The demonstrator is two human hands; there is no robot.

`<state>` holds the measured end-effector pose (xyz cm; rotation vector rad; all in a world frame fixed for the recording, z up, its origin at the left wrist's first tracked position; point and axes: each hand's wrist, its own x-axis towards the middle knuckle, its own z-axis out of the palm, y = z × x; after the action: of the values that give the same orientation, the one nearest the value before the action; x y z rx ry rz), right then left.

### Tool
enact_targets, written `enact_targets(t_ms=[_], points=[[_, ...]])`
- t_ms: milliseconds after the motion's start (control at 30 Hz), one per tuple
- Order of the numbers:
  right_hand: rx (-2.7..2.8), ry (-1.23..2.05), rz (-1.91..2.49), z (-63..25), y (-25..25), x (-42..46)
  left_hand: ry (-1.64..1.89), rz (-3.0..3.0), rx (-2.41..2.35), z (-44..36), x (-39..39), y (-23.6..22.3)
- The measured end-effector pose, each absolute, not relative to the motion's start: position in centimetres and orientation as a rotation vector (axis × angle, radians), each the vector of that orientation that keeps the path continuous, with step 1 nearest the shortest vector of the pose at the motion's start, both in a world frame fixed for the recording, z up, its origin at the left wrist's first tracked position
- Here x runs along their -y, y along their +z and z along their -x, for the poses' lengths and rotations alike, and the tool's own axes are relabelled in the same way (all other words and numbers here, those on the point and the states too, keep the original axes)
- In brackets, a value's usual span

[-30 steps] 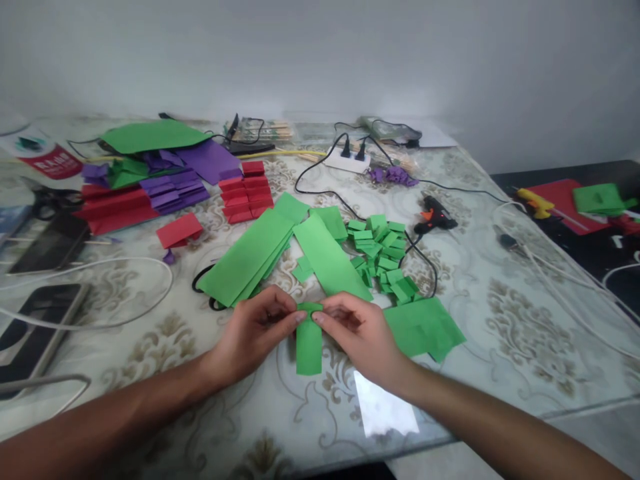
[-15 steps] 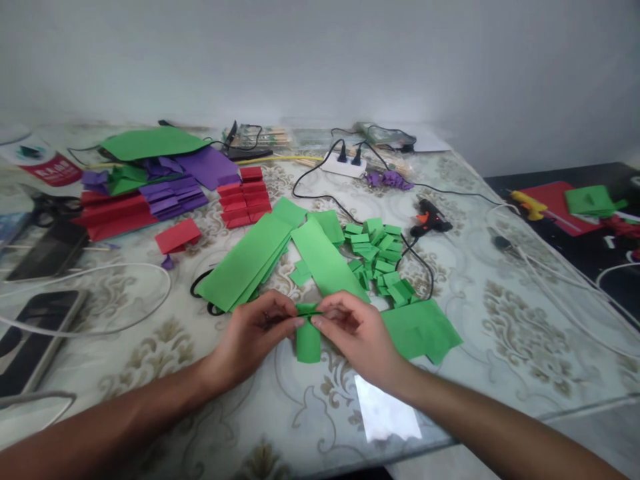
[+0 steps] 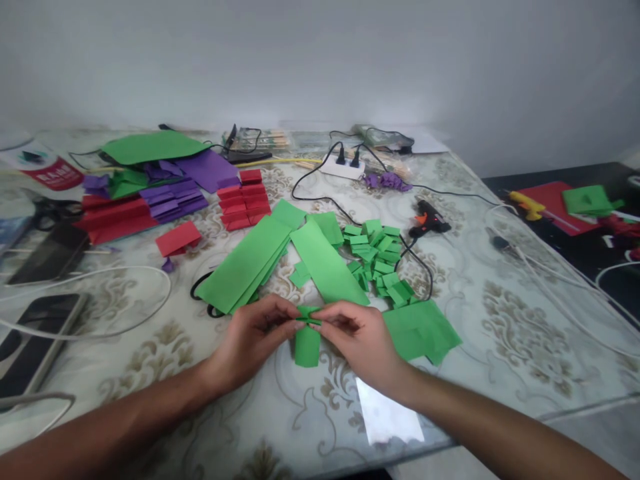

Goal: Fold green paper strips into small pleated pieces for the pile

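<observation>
A folded green paper strip [image 3: 307,347] is pinched between both hands, its lower part hanging toward me. My left hand [image 3: 265,328] grips its left side with thumb and forefinger. On the opposite side, my right hand [image 3: 353,330] closes thumb and fingertips on the same strip, which is creased between the fingertips. Just beyond the hands lie a stack of long green paper strips [image 3: 245,263], partly over black-handled scissors [image 3: 213,310], and a single long green strip [image 3: 327,263]. Several small folded green pieces [image 3: 380,257] form a heap to the right.
A hot glue gun [image 3: 429,219] with a black cord lies right of the heap. Behind stands a white power strip [image 3: 343,167] with two plugs. Red folded papers [image 3: 245,203] and purple papers [image 3: 173,197] sit back left. Phones [image 3: 37,347] and a white cable [image 3: 125,327] occupy the left.
Both hands stay almost in place, still pinching the green strip. The fingertips have shifted slightly at the fold; the view has moved a little.
</observation>
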<state>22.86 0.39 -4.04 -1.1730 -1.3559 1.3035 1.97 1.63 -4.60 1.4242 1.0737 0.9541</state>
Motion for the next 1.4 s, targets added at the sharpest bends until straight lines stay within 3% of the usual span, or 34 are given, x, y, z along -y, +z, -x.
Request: enact_targets(t_ms=[1400], points=[[1.323, 1.319, 1.221, -22.51, -3.4, -0.25, 0.984, -1.442, -1.065, -2.26, -1.86, -3.64]])
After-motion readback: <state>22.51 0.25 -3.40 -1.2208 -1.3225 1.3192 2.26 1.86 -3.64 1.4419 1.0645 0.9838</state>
